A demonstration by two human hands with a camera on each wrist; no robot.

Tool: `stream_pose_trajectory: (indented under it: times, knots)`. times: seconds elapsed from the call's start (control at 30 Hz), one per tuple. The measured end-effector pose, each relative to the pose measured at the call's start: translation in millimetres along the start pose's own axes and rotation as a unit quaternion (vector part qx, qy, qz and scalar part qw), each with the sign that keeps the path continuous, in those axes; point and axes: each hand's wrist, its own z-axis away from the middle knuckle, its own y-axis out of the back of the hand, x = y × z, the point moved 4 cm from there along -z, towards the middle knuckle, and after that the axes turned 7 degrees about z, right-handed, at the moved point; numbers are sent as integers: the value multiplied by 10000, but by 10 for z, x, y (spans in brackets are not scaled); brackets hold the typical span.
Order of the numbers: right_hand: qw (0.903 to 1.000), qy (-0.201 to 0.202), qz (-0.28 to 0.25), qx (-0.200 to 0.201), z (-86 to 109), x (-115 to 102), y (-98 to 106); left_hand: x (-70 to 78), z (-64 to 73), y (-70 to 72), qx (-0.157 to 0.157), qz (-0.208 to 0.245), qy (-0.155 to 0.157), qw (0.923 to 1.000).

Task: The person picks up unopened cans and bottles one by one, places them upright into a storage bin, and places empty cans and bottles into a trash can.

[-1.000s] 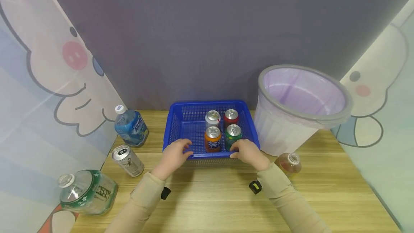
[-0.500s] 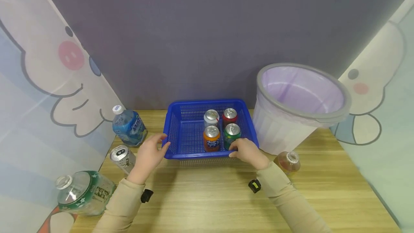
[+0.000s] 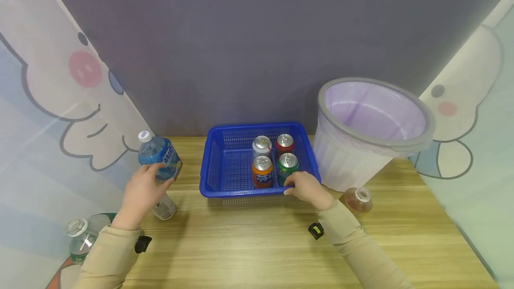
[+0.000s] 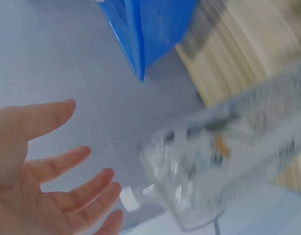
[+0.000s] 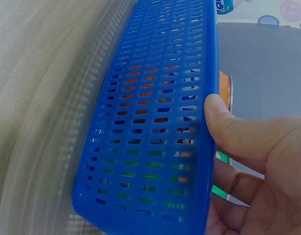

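Remotely, I see the right hand (image 3: 307,188) pinching the basket (image 3: 241,194) at its five o'clock, probably to steady it; the left hand (image 3: 142,191), empty, spreads near the can (image 3: 164,209) at eight o'clock.

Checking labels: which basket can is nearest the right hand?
The green can, front right of four in the blue basket, beside the right hand. The orange can stands left of it; the red can and white can stand farther back.

I've got plain grey back wall (image 3: 241,48), pale left wall (image 3: 28,164) with pink-snouted cartoon (image 3: 86,69), cartoon-printed right wall (image 3: 478,208), light wood-grain table (image 3: 225,253), soft sheen up front.
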Motion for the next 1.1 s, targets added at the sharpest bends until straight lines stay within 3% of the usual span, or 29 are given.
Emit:
stream_pose_trajectory:
  times: [0.2,0.5,0.87,1.1]
  knots:
    - [10000,-39,-19,13,0,-1,8,-202,14,79,-749,-80,469,9961]
    - [10000,-89,-41,-13,-5,8,-15,-412,42,6,-1324,-102,900,9871]
    - [9999,35,6,105,4,3,-9,-565,73,-43,-1708,24,919,9810]
    - [9999,15,-6,112,10,0,-10,-557,92,-48,-1676,209,921,9813]
